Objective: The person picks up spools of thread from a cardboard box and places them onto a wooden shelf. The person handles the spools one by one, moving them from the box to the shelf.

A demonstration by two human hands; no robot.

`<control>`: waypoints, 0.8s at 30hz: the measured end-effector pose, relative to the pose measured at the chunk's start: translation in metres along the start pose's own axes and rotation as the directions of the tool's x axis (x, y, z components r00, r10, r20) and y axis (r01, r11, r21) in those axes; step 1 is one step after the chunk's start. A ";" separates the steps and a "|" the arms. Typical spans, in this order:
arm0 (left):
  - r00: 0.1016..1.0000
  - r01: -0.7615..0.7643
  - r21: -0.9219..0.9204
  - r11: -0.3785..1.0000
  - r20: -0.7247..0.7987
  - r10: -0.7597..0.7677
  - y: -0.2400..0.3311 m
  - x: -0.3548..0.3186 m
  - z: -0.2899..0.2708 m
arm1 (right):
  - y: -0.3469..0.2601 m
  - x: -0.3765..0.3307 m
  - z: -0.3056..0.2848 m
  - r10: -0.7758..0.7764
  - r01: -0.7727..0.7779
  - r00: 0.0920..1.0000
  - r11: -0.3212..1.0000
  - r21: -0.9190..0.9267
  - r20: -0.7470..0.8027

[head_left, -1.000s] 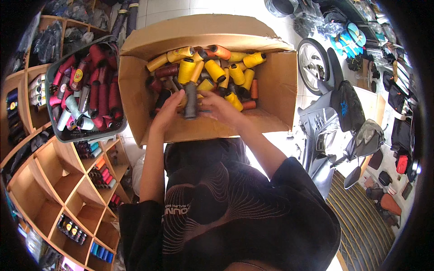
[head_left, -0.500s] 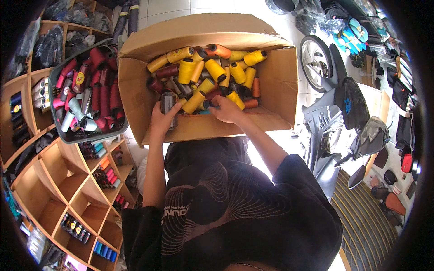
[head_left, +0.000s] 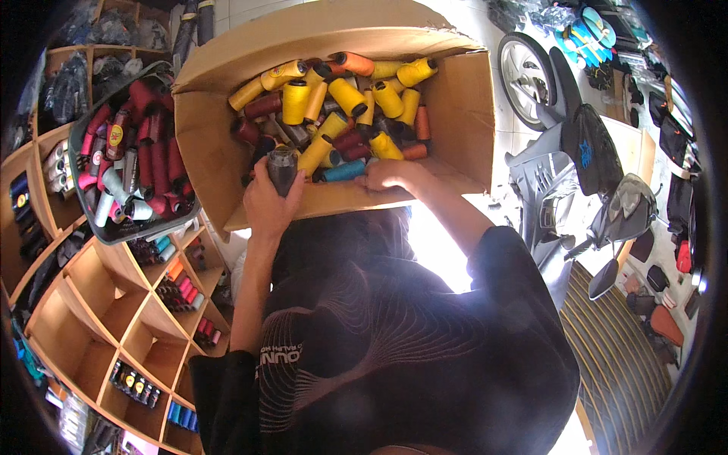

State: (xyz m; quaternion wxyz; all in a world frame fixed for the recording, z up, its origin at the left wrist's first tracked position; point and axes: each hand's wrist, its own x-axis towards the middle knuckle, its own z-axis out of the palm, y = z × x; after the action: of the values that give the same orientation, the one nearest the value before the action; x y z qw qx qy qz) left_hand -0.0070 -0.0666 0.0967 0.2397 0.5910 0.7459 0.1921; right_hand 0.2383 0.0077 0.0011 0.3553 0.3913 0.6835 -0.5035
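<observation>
My left hand [head_left: 268, 202] is wrapped round a dark grey thread spool [head_left: 283, 173], held upright at the near left side of a cardboard box [head_left: 455, 114]. My right hand [head_left: 394, 177] is closed at the right end of a blue thread spool [head_left: 345, 171], which lies sideways along the box's near side; its fingertips are partly hidden. Beside these lie yellow thread spools [head_left: 348, 98], with orange spools [head_left: 354, 64] and dark red spools [head_left: 263, 105] mixed among them.
A dark basket [head_left: 144, 230] of red, pink and pale spools stands left of the box. Wooden compartment shelving [head_left: 98, 303] holds more spools at the left. To the right stand a motorbike [head_left: 542, 178] and a coiled striped hose or tubing [head_left: 614, 341].
The dark grey spool has come up higher in my left hand. More of the blue spool shows at my right hand, which has closed up. The box sits further up and left in view.
</observation>
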 end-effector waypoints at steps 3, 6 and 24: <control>0.998 -0.047 0.023 0.999 0.035 0.047 0.001 0.002 0.001 | 0.024 0.024 -0.015 -0.039 0.043 0.998 0.995 -0.087 0.047; 0.997 0.015 0.055 0.998 0.068 -0.019 0.003 0.000 -0.002 | 0.045 0.043 -0.037 0.182 -0.211 0.973 0.950 -0.232 -0.139; 0.980 0.197 -0.046 0.979 -0.032 -0.198 0.000 -0.002 -0.003 | 0.113 -0.009 -0.065 0.368 -0.056 0.825 0.808 0.586 -0.429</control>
State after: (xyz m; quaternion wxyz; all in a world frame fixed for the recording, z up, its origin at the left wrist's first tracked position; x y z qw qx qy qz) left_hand -0.0085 -0.0687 0.0997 0.2567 0.5052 0.8008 0.1941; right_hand 0.3369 0.0902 -0.0212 0.0840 0.6751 0.5295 -0.5068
